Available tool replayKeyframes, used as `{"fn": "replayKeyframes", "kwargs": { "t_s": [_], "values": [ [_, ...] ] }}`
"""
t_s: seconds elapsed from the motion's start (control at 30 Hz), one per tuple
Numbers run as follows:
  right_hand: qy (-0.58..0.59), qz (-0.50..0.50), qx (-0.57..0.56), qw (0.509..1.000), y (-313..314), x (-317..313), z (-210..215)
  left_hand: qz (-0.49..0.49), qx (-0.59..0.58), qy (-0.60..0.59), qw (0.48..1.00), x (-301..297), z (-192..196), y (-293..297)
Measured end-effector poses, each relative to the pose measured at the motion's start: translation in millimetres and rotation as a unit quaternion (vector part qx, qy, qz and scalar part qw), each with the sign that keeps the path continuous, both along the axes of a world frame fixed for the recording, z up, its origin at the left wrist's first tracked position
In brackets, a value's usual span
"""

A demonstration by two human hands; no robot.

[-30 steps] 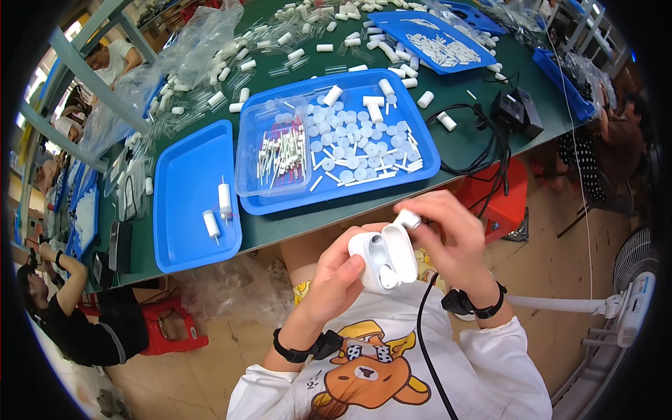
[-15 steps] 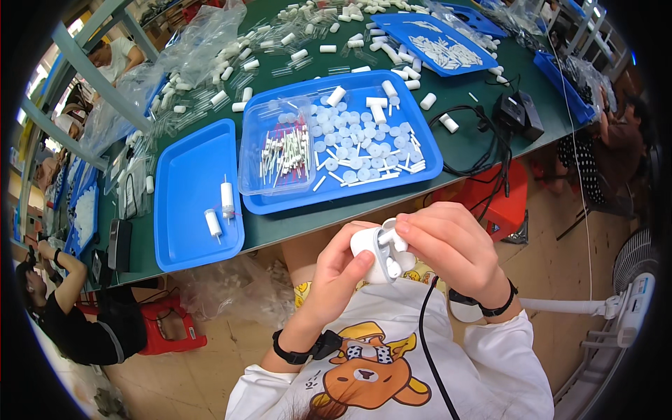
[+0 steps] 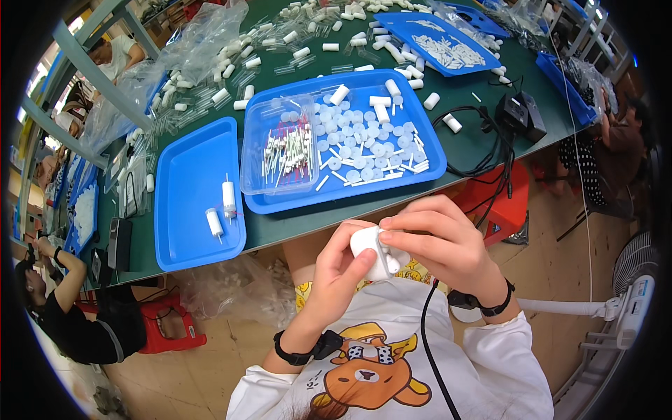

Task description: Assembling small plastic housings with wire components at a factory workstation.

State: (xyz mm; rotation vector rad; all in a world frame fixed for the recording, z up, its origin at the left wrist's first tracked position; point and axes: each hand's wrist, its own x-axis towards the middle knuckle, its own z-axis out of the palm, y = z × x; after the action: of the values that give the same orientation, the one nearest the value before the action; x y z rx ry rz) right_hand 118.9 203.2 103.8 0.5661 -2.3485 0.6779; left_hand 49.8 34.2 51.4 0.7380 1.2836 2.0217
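Above my lap, my left hand (image 3: 337, 264) is closed around a white earbud case (image 3: 364, 241), fingers behind and thumb along its near side. The opening of the case faces right. My right hand (image 3: 441, 241) is closed at that opening, with its fingertips against the rim; its thumb is mostly hidden. White rounded earbud parts (image 3: 393, 264) show at the opening below the right fingers. What else lies between those fingers is covered.
Beyond my hands a blue tray (image 3: 280, 203) holds a clear box (image 3: 255, 183) of thin sticks and pale discs. Left of it, another blue tray (image 3: 183, 231) carries two white cylinders. Black cables (image 3: 483, 157), a red stool (image 3: 490, 192) and a fan (image 3: 633, 301) are at right.
My right fingertips have moved left onto the rim of the case. The white piece seen between them before is now hidden. My left hand has kept its hold.
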Motion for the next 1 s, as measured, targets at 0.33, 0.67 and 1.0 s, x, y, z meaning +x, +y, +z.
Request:
{"fn": "replayKeyframes", "kwargs": {
  "t_s": [0.33,0.67,1.0],
  "values": [
    [-0.198,-0.060,-0.317,0.925,-6,2,-1,0.002,0.027,-0.007,1.000,-4,-2,-5],
    [-0.364,0.001,-0.523,0.771,-6,-2,-11,0.058,-0.003,0.016,0.998,-3,-7,0],
    [-0.354,0.031,-0.522,0.776,-12,-11,-20,0.115,0.027,-0.059,0.991,-12,-16,4]
  ]
}}
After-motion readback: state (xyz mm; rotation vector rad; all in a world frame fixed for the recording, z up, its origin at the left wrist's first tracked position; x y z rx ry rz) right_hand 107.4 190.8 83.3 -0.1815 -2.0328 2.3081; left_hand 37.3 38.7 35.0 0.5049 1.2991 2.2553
